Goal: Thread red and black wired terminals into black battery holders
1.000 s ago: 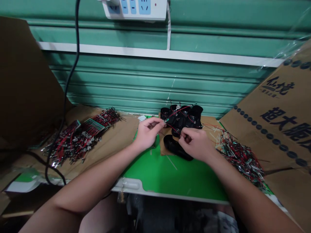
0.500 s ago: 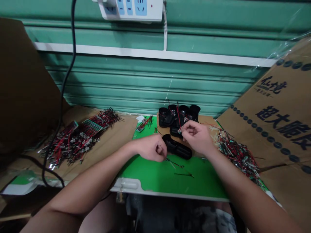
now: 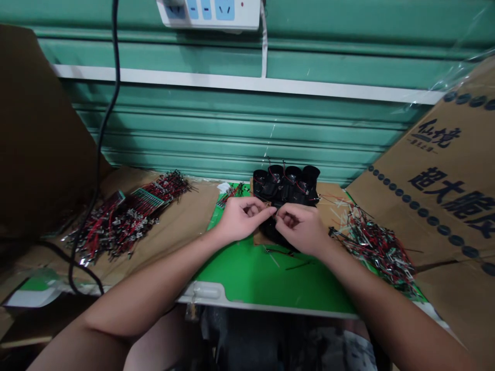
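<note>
The black case [image 3: 273, 232] lies in the middle of the scene, tilted nearer on its right side and partly hidden under both hands. The left hand [image 3: 245, 216] comes in from the left, its fingers curled and thumb reaching forward beside the forefinger. The right hand [image 3: 299, 226] meets it from the right, loosely closed, with thumb and forefinger drawn together. The fingertips of both are just beside each other above the case; what either pinches is too small to tell.

Just beyond the hands stand several black cups [image 3: 275, 175], round mouths up, with thin red wires about them. They sit close together on a cardboard piece [image 3: 328, 191]. Near the case, a few loose leads [image 3: 299, 266] lie on the green board [image 3: 247, 281]; a small bunch [image 3: 232, 193] of wired parts lies at its far left.

Farther right is a tangled heap [image 3: 381, 247] of red and black wires, beside a printed carton [image 3: 444, 206]. Well to the left, a larger pile [image 3: 116, 226] rests on brown sheeting [image 3: 189, 216].
</note>
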### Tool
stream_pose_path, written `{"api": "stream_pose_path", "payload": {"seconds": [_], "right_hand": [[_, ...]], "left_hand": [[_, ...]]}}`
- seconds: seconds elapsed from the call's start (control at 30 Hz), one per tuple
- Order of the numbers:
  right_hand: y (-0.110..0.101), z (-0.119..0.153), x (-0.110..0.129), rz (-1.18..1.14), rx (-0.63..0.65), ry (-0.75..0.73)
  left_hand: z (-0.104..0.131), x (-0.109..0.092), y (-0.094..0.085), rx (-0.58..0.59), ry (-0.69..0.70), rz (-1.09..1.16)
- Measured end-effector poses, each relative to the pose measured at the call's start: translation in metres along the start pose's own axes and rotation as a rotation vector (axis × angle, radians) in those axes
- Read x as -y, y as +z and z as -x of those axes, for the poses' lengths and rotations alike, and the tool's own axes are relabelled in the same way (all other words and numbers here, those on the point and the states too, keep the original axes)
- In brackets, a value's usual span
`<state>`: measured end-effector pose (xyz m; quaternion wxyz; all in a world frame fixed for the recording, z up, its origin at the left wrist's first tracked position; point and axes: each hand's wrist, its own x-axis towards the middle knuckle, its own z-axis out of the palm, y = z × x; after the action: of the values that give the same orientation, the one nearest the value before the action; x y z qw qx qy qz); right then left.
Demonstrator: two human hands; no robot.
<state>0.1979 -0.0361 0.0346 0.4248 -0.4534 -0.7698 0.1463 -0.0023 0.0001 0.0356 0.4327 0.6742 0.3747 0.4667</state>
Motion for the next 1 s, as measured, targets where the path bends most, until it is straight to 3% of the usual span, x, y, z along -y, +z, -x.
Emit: {"api": "stream_pose_path", "payload": {"seconds": [0.13,0.3,0.53,0.7,0.87,1.0], "right_hand": [[0.001,0.000,0.001,0.030,-0.007,-0.028],[0.002,0.000,-0.008,-0.043,-0.047,0.061],[0.009,0.000,-0.008,-0.521,-0.086,0.310],[0.009,-0.004,-0.002,-0.638,-0.153,0.356],[0.008,-0.005,-0.002,-0.643,-0.160,0.367],[0.010,-0.002,-0.004,-0.613,-0.105,0.362]], "left_hand": [[0.001,0.001,0.000,-0.032,0.035,0.013],[0.002,0.000,-0.001,-0.007,0.021,-0.011],[-0.007,0.001,-0.005,-0.070,-0.116,0.092],[-0.008,0.001,-0.005,-0.027,-0.224,0.093],[-0.008,0.010,-0.003,-0.079,-0.199,0.082],[-0.010,0.011,-0.005,-0.196,-0.070,0.016]]}}
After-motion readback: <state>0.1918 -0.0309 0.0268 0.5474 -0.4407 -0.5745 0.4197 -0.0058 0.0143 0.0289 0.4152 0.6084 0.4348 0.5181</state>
